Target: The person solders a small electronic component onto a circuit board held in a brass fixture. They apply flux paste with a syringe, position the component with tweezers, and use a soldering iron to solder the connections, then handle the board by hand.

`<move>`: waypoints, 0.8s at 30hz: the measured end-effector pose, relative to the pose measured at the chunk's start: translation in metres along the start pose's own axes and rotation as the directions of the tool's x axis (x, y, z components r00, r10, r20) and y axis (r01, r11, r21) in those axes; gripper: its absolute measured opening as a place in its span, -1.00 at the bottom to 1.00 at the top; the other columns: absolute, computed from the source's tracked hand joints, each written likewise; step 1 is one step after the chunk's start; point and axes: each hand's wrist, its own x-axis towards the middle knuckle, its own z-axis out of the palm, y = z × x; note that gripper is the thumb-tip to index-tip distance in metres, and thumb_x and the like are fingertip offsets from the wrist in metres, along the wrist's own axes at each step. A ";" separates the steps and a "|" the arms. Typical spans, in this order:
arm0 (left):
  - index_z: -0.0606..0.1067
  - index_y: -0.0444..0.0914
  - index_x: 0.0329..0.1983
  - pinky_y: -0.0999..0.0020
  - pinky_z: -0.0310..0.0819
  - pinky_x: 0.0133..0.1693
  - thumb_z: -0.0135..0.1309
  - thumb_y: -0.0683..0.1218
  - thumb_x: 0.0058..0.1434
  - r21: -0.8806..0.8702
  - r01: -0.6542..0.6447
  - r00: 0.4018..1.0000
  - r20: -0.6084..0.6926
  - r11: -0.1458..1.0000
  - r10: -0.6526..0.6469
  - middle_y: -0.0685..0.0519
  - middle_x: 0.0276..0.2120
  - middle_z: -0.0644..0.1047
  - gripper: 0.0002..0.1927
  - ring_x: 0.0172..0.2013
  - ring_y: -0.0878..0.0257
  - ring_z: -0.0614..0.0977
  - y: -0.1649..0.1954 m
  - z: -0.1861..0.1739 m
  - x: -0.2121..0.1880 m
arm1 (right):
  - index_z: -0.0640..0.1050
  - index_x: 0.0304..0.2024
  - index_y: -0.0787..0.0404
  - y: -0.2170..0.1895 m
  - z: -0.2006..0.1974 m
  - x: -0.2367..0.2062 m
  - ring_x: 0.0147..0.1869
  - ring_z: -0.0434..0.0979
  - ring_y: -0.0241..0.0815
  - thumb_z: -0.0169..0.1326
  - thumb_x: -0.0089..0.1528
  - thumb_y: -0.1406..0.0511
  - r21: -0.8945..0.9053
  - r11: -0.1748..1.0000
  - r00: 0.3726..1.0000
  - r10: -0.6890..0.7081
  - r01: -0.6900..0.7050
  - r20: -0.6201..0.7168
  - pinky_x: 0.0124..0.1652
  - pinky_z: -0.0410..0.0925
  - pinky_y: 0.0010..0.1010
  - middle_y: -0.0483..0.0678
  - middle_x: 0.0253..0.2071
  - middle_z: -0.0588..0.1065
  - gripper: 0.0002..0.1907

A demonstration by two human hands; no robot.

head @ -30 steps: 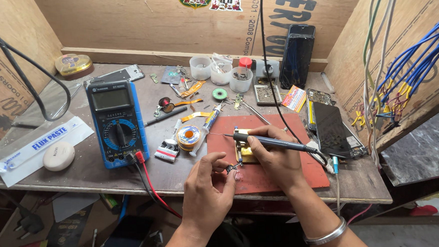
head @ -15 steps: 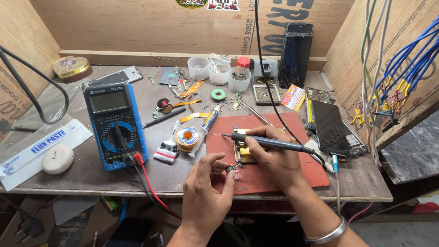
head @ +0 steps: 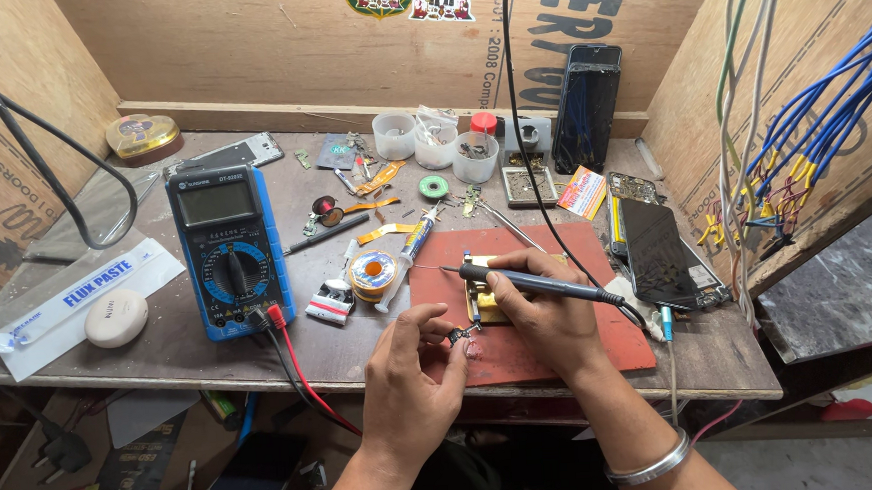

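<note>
My right hand (head: 547, 314) grips a dark soldering iron (head: 527, 281), its tip pointing left over a red mat (head: 599, 311). My left hand (head: 411, 376) pinches a tiny dark component (head: 458, 334) at the mat's front left edge. A small metal holder (head: 483, 302) sits between the two hands, partly hidden by my right fingers. A solder spool (head: 373, 274) and a syringe tube (head: 409, 253) lie just left of the iron's tip.
A blue multimeter (head: 229, 248) with red and black leads lies at left, beside a white round case (head: 116, 317) and a flux paste packet (head: 71, 299). Plastic cups (head: 436, 146), a phone (head: 661, 253) and loose parts crowd the back and right. Coloured wires (head: 798, 127) hang at right.
Both hands stay on the mat almost unmoved. The view has shifted slightly.
</note>
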 end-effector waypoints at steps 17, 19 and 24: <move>0.43 -0.25 0.02 0.31 0.61 -0.28 0.26 -0.22 0.11 0.003 0.017 1.000 -0.003 1.000 -0.017 0.02 -0.33 0.62 -0.59 -0.35 0.23 0.70 0.002 -0.003 0.001 | 0.65 -0.14 0.29 -0.002 0.000 0.000 -0.32 0.59 -0.44 0.21 0.24 0.25 0.016 1.000 1.000 0.003 -0.003 0.010 -0.31 0.45 -0.55 -0.10 -0.35 0.65 -0.76; 0.43 -0.25 0.02 0.32 0.62 -0.28 0.26 -0.22 0.11 -0.004 0.027 1.000 0.000 1.000 -0.027 0.02 -0.33 0.62 -0.59 -0.35 0.23 0.70 0.004 -0.003 0.001 | 0.65 -0.15 0.29 -0.004 0.000 0.001 -0.33 0.59 -0.43 0.21 0.24 0.25 0.007 1.000 1.000 0.003 -0.003 0.012 -0.32 0.45 -0.55 -0.10 -0.36 0.65 -0.76; 0.43 -0.25 0.03 0.31 0.61 -0.28 0.26 -0.23 0.11 0.000 0.014 1.000 -0.006 1.000 -0.014 0.02 -0.33 0.62 -0.58 -0.35 0.23 0.69 0.004 -0.001 0.006 | 0.65 -0.14 0.28 -0.002 -0.001 0.005 -0.33 0.57 -0.43 0.20 0.24 0.25 -0.008 1.000 1.000 0.008 -0.008 0.010 -0.32 0.44 -0.54 -0.10 -0.37 0.64 -0.77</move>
